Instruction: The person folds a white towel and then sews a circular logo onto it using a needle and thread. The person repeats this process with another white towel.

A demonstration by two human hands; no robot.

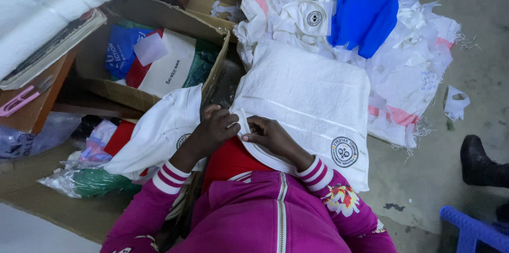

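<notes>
A folded white towel (307, 94) with a round dark emblem at one corner lies on my lap. Both hands meet at its near left edge. My left hand (213, 128) pinches the hem with closed fingers. My right hand (270, 135) presses fingertips on the same hem just beside it. Under my left forearm lies another white cloth (159, 131) with a similar emblem. My sleeves are magenta with striped cuffs.
A pile of white and pink cloth scraps (413, 67) with a blue garment (366, 9) lies ahead on the concrete floor. An open cardboard box (159, 20) of bags sits at left. Pink scissors (18, 102) rest on a wooden surface. A black shoe (480, 165) and blue stool (472, 229) are right.
</notes>
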